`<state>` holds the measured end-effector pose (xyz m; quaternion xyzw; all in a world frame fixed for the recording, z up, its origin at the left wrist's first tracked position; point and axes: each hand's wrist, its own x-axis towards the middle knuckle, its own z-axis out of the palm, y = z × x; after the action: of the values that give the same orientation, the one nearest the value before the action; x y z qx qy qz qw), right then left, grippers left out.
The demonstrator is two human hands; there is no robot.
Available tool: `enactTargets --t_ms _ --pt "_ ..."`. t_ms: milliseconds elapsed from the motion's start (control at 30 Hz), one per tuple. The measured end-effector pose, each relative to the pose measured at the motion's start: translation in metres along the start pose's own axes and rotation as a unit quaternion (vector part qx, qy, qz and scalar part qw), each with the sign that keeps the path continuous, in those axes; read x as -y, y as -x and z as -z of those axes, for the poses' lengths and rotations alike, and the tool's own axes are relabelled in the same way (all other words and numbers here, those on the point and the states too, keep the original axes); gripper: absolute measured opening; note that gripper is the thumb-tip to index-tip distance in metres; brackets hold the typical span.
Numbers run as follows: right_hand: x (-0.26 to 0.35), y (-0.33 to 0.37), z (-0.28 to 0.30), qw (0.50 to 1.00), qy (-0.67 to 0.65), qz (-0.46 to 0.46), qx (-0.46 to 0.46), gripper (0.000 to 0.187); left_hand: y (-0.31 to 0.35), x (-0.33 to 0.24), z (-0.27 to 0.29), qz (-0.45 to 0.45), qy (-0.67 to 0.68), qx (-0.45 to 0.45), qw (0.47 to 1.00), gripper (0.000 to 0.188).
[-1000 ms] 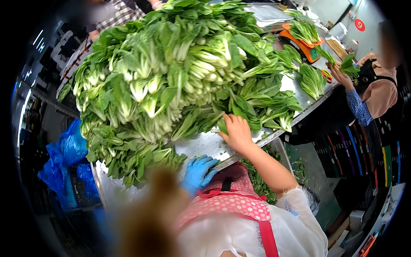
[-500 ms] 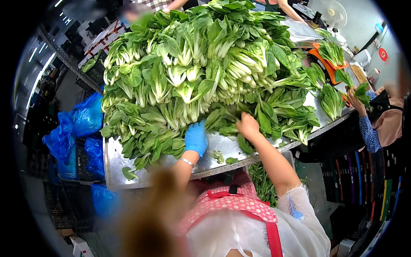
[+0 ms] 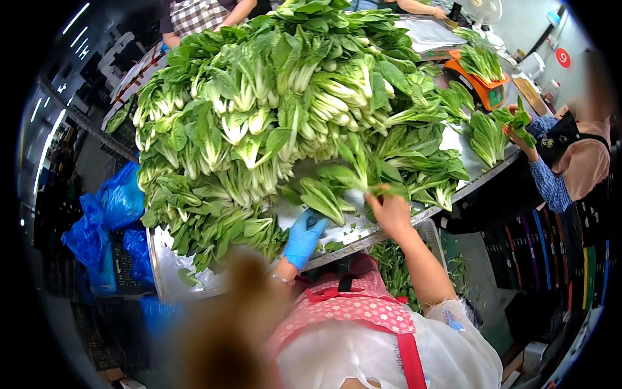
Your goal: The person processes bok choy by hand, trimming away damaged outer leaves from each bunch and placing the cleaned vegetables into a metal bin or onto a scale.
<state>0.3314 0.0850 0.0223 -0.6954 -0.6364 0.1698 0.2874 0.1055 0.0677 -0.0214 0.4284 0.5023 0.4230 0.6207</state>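
Before the tall heap of green, white-stemmed vegetables point(image 3: 259, 97), your bare right hand point(image 3: 392, 214) pinches a leafy green stalk point(image 3: 359, 167), apparently singling it out; your blue-gloved left hand's point(image 3: 302, 241) grip I cannot tell. A light touch seems needed next.

A shiny metal table point(image 3: 170, 264) runs across the middle here, buried centre and left under a great heap of leafy greens point(image 3: 259, 123). Towards the upper right sit an orange scale point(image 3: 475, 85) and a separate bunch point(image 3: 487, 137); a loose leaf point(image 3: 189, 277) lies lower left.
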Motion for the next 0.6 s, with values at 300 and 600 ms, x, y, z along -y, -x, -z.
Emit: enactTargets --t_ms 300,600 --pt "-0.007 0.029 0.023 0.991 -0.031 0.066 -0.116 0.016 0.065 -0.035 0.050 0.072 -0.045 -0.098 0.992 0.041" --pt "-0.017 0.007 -0.040 0.972 0.162 0.136 -0.102 0.013 0.067 -0.028 0.027 0.048 -0.015 0.005 0.999 0.033"
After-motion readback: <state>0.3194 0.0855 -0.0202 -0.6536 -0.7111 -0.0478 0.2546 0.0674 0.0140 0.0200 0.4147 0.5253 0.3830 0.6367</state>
